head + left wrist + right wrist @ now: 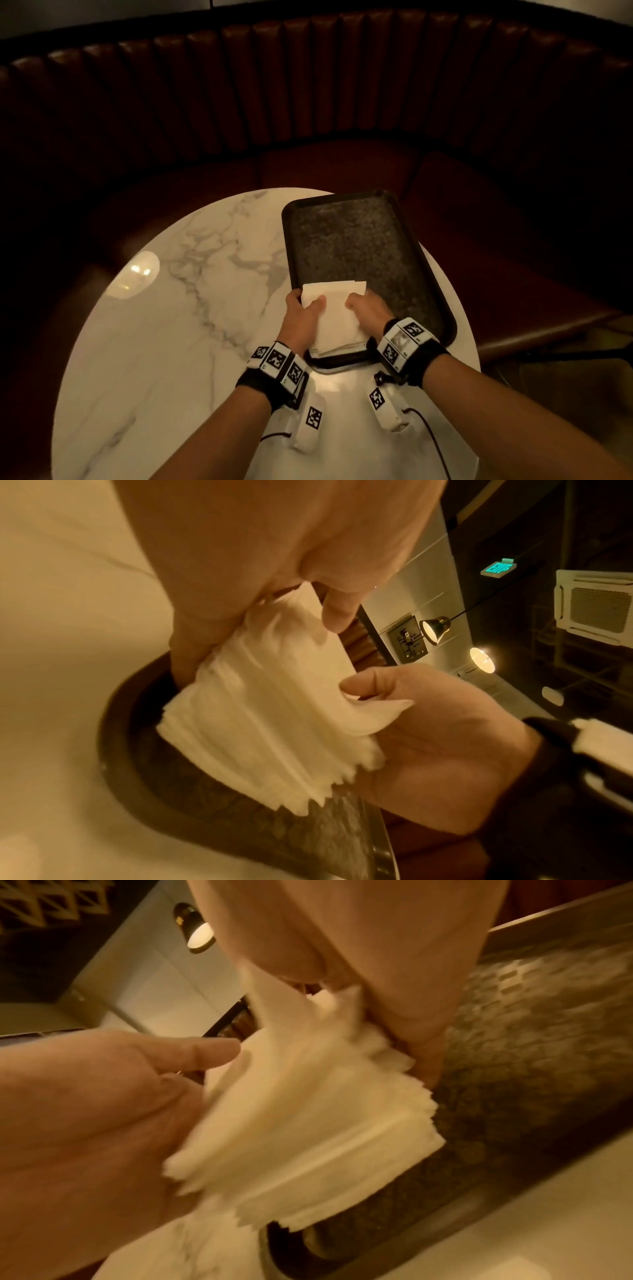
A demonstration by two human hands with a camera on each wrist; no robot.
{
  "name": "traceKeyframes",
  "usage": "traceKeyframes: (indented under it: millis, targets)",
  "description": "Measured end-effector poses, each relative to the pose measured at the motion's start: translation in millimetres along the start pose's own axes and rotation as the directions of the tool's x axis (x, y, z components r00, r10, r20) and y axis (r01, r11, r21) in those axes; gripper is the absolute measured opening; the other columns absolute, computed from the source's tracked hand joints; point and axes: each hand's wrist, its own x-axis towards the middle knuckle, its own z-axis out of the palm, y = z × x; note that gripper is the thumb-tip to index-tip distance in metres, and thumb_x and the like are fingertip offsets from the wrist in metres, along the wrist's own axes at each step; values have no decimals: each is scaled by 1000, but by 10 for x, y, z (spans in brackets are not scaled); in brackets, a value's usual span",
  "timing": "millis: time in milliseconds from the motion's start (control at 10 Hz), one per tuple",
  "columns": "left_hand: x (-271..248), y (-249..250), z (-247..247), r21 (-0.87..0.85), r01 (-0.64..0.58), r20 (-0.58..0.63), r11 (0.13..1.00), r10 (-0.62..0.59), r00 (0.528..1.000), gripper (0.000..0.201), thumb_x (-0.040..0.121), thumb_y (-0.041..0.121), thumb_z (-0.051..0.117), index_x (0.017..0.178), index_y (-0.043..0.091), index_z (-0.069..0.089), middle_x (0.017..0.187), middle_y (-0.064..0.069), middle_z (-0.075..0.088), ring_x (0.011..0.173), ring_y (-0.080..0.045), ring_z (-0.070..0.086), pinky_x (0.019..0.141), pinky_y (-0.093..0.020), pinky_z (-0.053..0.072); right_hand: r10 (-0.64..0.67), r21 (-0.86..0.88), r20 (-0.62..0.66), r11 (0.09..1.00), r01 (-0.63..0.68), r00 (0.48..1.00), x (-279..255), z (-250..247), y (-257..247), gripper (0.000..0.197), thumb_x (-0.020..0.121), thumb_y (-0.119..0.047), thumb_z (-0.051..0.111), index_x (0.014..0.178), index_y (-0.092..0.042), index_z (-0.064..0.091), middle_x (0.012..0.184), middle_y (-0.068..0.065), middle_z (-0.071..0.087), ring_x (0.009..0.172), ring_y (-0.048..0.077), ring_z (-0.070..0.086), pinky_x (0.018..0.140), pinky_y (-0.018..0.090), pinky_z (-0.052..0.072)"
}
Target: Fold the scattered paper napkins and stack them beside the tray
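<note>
A thick stack of white paper napkins (337,315) is lifted over the near left corner of the dark tray (359,240). My left hand (305,310) grips the stack's left side, thumb on top and fingers underneath. On the stack's right side my right hand (369,308) holds it the same way. In the left wrist view the napkins (267,710) fan out between my left hand (274,547) and my right hand (445,750), above the tray (164,777). The right wrist view shows the napkins (308,1110) with ragged layered edges, pinched by my right hand (377,947) and left hand (85,1110).
The tray sits on the right half of a round white marble table (205,308). A curved dark red booth seat (308,102) wraps behind the table. The tray surface beyond the napkins is bare.
</note>
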Motion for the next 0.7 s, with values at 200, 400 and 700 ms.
traceKeyframes:
  millis: [200, 400, 700]
  targets:
    - [-98, -38, 138, 159, 8, -123, 987, 12, 992, 52, 96, 30, 53, 141, 15, 31, 129, -7, 56, 109, -24, 55, 99, -36, 44, 67, -73, -54, 995, -71, 996, 45, -13, -54, 62, 67, -42, 53, 119, -10, 55, 117, 10, 61, 105, 30, 58, 95, 43, 47]
    - [20, -33, 219, 130, 131, -134, 983, -113, 984, 60, 94, 29, 53, 145, 8, 30, 140, -12, 51, 125, -31, 51, 108, -42, 40, 57, -140, -42, 988, -63, 997, 18, 73, -73, 46, 82, -37, 55, 116, -7, 62, 119, 10, 63, 106, 29, 58, 95, 38, 46]
    - [-157, -66, -147, 135, 50, -128, 990, -32, 991, 72, 85, 42, 61, 145, 11, 37, 139, -9, 52, 127, -29, 51, 109, -41, 40, 37, -65, -90, 997, -43, 995, -29, -48, 98, 54, 77, -40, 59, 120, -7, 60, 120, 11, 63, 105, 29, 60, 99, 43, 47]
